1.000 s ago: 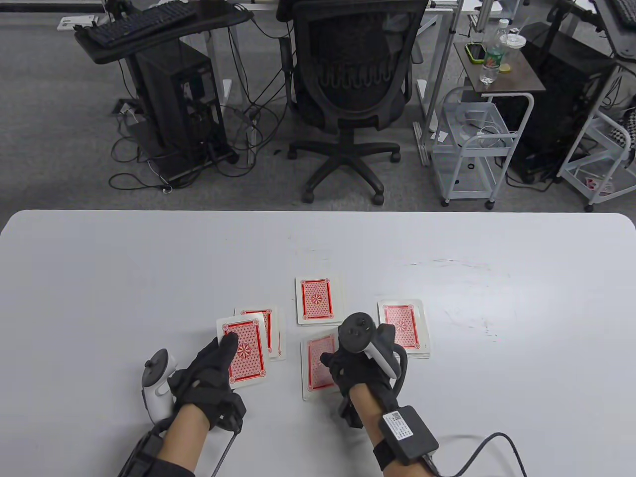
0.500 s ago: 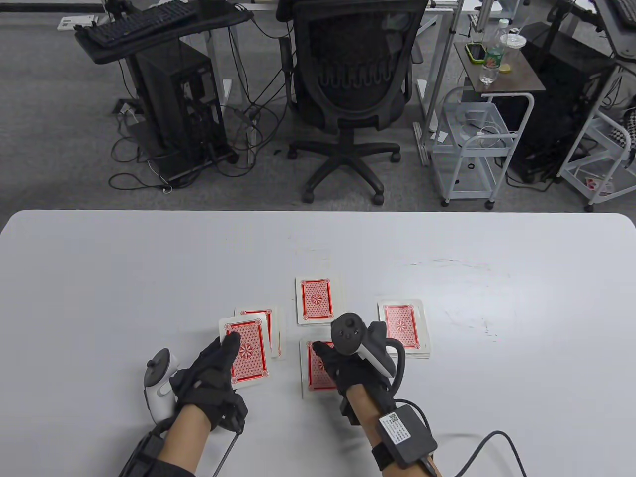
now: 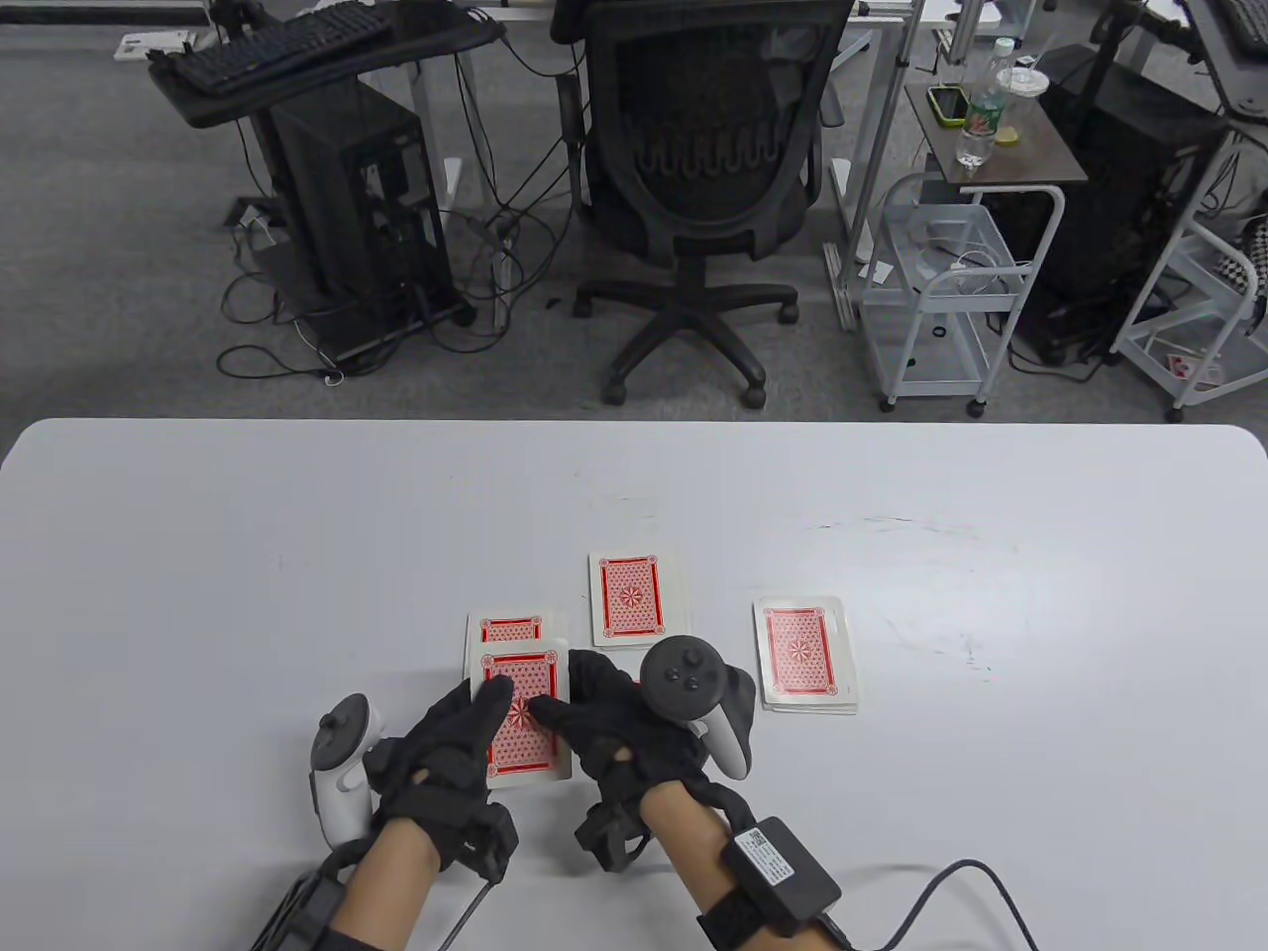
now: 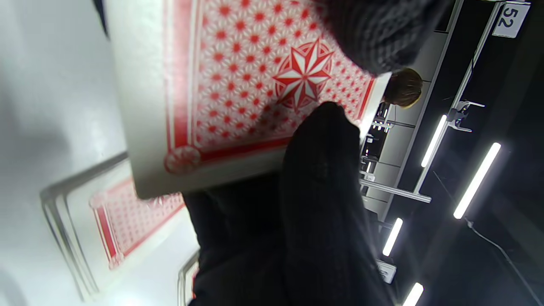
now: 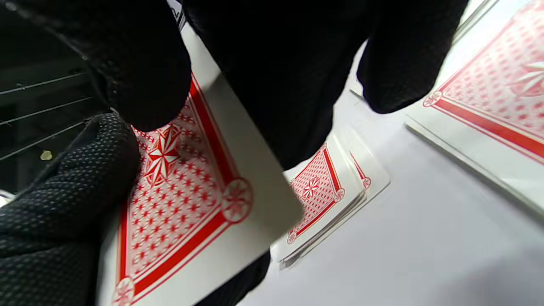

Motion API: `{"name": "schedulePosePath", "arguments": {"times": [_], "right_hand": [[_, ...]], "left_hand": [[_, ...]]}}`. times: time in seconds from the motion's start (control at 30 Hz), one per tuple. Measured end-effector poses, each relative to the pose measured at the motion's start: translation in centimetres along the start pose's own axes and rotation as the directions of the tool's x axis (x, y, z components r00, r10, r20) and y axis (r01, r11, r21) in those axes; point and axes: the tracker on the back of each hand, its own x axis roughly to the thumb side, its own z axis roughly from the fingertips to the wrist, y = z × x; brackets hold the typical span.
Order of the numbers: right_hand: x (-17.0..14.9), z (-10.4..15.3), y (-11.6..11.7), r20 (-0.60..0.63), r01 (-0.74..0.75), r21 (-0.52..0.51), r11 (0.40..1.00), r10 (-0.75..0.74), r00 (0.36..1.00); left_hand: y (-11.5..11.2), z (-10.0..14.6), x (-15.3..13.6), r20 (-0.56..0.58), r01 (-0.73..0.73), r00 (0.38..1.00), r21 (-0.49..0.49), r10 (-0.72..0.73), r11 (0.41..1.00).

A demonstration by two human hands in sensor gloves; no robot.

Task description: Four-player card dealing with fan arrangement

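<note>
My left hand (image 3: 474,728) holds the red-backed deck (image 3: 523,728) just above the table's near edge, thumb on its top. My right hand (image 3: 584,708) has come over to the deck; its thumb presses on the top card and its fingers curl at the deck's right edge. The deck fills the left wrist view (image 4: 238,76) and shows in the right wrist view (image 5: 182,199). Dealt face-down piles lie around: the left pile (image 3: 510,629) partly behind the deck, the far pile (image 3: 634,599), and the right pile (image 3: 802,654). The near pile is hidden under my right hand.
The white table (image 3: 248,555) extends wide to the left, right and far side of the piles. A black office chair (image 3: 708,198) and a white cart (image 3: 941,297) stand on the floor beyond the far edge. A cable (image 3: 951,892) trails from my right wrist.
My right hand left the near pile and moved left onto the deck. My left hand shifted the deck right to meet it, now covering more of the left pile.
</note>
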Motion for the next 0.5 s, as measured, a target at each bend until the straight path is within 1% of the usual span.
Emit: {"name": "schedulePosePath", "arguments": {"times": [0.03, 0.1, 0.17, 0.23, 0.37, 0.43, 0.5], "right_hand": [[0.1, -0.2, 0.1, -0.026, 0.014, -0.001, 1.000, -0.014, 1.000], [0.4, -0.9, 0.2, -0.033, 0.040, 0.035, 0.999, -0.039, 0.999], [0.7, -1.7, 0.1, -0.035, 0.059, 0.045, 0.997, -0.057, 0.998], [1.3, -3.2, -0.2, -0.040, 0.027, 0.048, 0.998, -0.025, 0.999], [2.1, -6.4, -0.5, -0.087, -0.036, 0.057, 0.998, 0.041, 0.995], [2.3, -7.9, -0.1, -0.108, -0.087, 0.066, 0.994, 0.094, 0.990], [2.3, -9.3, 0.6, -0.138, -0.168, 0.085, 0.982, 0.178, 0.974]], "left_hand": [[0.2, 0.0, 0.1, 0.002, 0.017, 1.000, 0.008, -0.017, 1.000], [0.9, 0.0, 0.6, 0.001, 0.040, 0.999, 0.023, -0.040, 0.999], [2.0, 0.1, 0.9, -0.010, 0.070, 0.998, 0.066, -0.069, 0.995], [3.6, 0.3, 1.1, -0.045, 0.096, 0.995, 0.137, -0.091, 0.986], [6.3, 0.5, 1.3, -0.089, 0.105, 0.992, 0.229, -0.086, 0.968], [7.2, 0.5, 1.3, -0.103, 0.102, 0.992, 0.267, -0.076, 0.958], [7.7, 0.5, 1.3, -0.102, 0.086, 0.993, 0.273, -0.060, 0.958]]}}
